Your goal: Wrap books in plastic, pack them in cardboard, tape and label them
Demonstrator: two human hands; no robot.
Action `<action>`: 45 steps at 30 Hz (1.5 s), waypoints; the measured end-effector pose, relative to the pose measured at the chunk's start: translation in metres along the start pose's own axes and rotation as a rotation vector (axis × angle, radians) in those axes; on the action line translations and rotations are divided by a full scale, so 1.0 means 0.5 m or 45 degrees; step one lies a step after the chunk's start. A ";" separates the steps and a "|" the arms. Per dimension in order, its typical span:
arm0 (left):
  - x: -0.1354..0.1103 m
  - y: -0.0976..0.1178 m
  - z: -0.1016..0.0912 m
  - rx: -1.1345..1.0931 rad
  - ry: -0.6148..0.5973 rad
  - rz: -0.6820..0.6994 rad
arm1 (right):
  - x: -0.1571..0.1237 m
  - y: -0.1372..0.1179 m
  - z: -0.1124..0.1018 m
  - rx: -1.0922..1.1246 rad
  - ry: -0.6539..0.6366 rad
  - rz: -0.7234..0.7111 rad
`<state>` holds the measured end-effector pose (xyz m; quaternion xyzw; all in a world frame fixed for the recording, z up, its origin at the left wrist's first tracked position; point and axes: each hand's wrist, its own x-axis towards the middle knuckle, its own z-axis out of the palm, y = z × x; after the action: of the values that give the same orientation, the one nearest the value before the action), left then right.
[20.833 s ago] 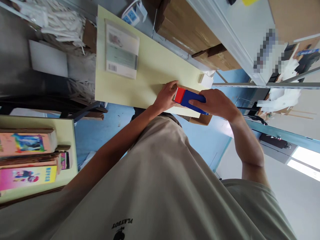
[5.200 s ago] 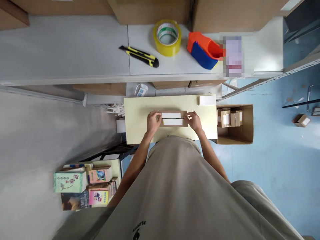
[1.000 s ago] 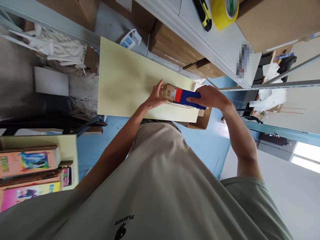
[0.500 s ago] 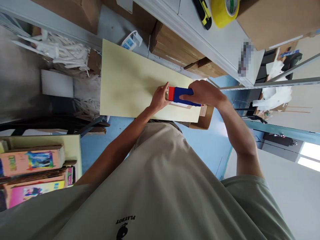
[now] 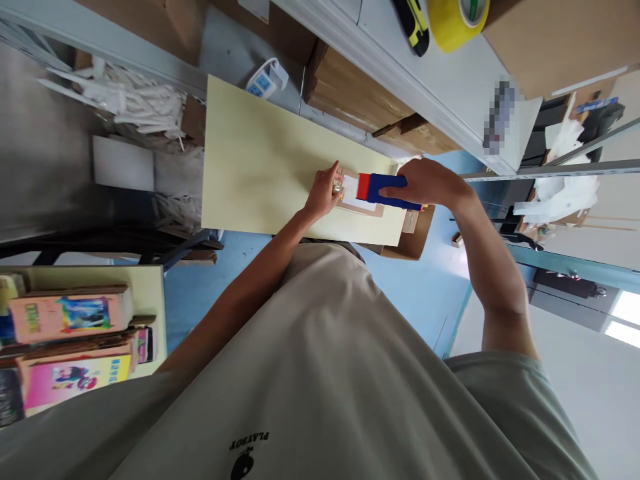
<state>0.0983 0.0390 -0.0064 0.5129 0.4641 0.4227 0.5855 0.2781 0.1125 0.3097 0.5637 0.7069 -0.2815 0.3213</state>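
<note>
A flat brown cardboard parcel [image 5: 361, 208] with a white label lies near the right end of a pale yellow table [image 5: 260, 167]. My right hand [image 5: 431, 188] is closed round a blue and red tape dispenser [image 5: 383, 189] held over the parcel's right part. My left hand [image 5: 326, 191] presses its fingers against the parcel's left end, pinning it to the table.
An open cardboard box [image 5: 415, 230] stands on the blue floor past the table's right end. A grey shelf [image 5: 400, 60] behind carries a yellow tape roll [image 5: 457, 20] and a utility knife [image 5: 415, 23]. Stacked books [image 5: 70, 333] fill a low table at left. A power strip [image 5: 265, 75] lies behind.
The dispenser has slid rightward along the parcel from its left end, uncovering the white label. My left hand stays at the parcel's left end.
</note>
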 end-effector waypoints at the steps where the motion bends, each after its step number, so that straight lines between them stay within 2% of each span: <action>1: 0.001 -0.001 0.000 -0.006 0.001 -0.004 | 0.004 0.021 0.005 0.002 -0.018 0.028; 6: 0.000 0.008 -0.005 -0.060 0.023 -0.054 | 0.051 0.109 0.056 -0.024 -0.118 0.213; 10: -0.009 0.025 -0.014 -0.076 0.046 -0.146 | 0.096 0.154 0.106 0.012 -0.158 0.226; 13: -0.017 0.039 -0.018 -0.037 0.076 -0.200 | 0.121 0.172 0.142 0.072 -0.184 0.201; 17: -0.025 0.064 -0.023 0.080 0.057 -0.250 | 0.138 0.182 0.187 0.304 -0.301 0.130; 20: -0.031 0.078 -0.017 0.119 0.084 -0.299 | 0.140 0.191 0.220 0.392 -0.257 0.089; 23: -0.034 0.062 0.000 0.139 0.296 -0.360 | 0.137 0.200 0.252 0.350 -0.163 0.074; 27: -0.036 0.000 0.023 0.159 0.694 -0.438 | 0.133 0.204 0.283 0.286 -0.075 0.075; 31: -0.042 -0.037 0.031 0.229 0.787 -0.409 | 0.134 0.209 0.294 0.317 -0.061 0.007; 35: -0.049 -0.033 0.034 0.360 0.855 -0.349 | 0.142 0.228 0.299 0.402 -0.056 -0.090; 39: -0.051 -0.021 0.041 0.447 0.901 -0.354 | 0.127 0.290 0.306 0.450 -0.119 -0.155; 45: -0.050 -0.010 0.046 0.567 0.924 -0.383 | 0.049 0.446 0.327 0.534 -0.199 -0.104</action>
<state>0.1158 0.0093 -0.0074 0.3719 0.7883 0.3754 0.3152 0.5147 0.0493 0.1788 0.5656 0.6281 -0.4780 0.2391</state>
